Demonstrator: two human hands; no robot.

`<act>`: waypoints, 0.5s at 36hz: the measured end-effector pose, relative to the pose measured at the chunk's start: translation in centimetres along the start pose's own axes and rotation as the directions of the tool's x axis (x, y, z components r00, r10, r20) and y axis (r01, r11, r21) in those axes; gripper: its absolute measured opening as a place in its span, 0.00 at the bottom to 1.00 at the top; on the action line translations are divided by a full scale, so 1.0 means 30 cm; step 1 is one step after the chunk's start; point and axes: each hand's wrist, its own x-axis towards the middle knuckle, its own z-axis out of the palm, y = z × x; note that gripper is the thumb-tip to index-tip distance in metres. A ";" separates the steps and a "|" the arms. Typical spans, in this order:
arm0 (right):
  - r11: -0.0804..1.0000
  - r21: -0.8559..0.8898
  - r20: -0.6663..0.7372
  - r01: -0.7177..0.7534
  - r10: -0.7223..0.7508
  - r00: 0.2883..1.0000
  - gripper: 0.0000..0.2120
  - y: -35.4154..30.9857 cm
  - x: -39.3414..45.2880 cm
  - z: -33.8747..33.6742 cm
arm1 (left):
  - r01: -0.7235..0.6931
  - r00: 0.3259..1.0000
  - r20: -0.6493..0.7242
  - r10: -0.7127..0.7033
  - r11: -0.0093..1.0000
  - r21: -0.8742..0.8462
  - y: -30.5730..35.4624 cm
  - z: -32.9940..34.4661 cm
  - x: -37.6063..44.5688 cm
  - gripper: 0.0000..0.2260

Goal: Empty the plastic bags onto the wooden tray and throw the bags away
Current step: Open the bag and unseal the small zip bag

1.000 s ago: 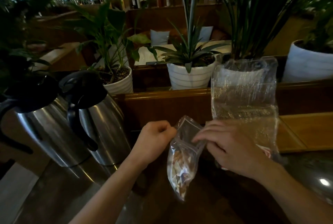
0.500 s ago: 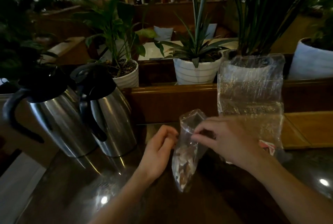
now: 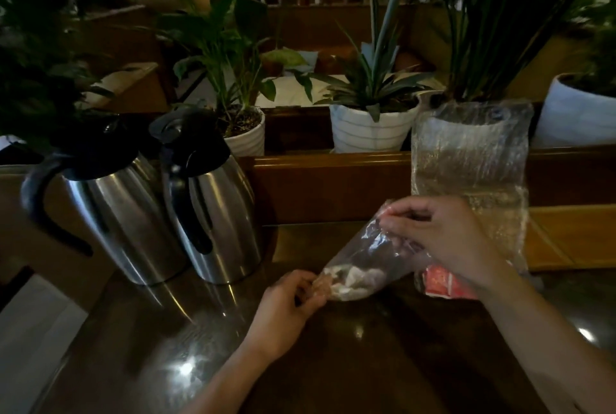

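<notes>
A small clear plastic bag (image 3: 361,263) with pale pieces inside lies tilted above the dark tabletop, its filled bottom end low at the left and its mouth higher at the right. My left hand (image 3: 286,307) pinches the bottom end. My right hand (image 3: 443,240) pinches the mouth edge. Behind my right hand a tall clear plastic bag (image 3: 470,167) stands upright with a red packet (image 3: 443,283) at its base. The light wooden tray (image 3: 573,237) lies at the right, partly behind that tall bag.
Two steel jugs with black lids, one (image 3: 113,200) and the other (image 3: 213,200), stand at the left on the glossy dark table (image 3: 333,363). A wooden ledge (image 3: 330,177) runs behind, holding potted plants in white pots (image 3: 370,130).
The small bag has swung from hanging upright to tilted. My left hand dropped from the bag's mouth to its bottom end. My right hand keeps its hold on the mouth.
</notes>
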 end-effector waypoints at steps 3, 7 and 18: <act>0.999 0.023 -0.018 -0.037 0.037 0.999 0.06 0.001 -0.016 -0.035 | 0.039 0.999 0.000 -0.039 0.988 -0.147 0.000 -0.011 0.007 0.09; 0.994 0.031 -0.096 -0.106 0.108 0.990 0.09 0.017 -0.047 -0.089 | 0.073 0.997 0.039 -0.064 0.940 -0.334 0.026 -0.024 0.029 0.09; 0.962 0.038 -0.324 -0.270 0.267 0.907 0.08 0.065 -0.188 -0.288 | -0.059 0.978 0.151 0.143 0.885 -0.462 0.198 0.031 0.126 0.09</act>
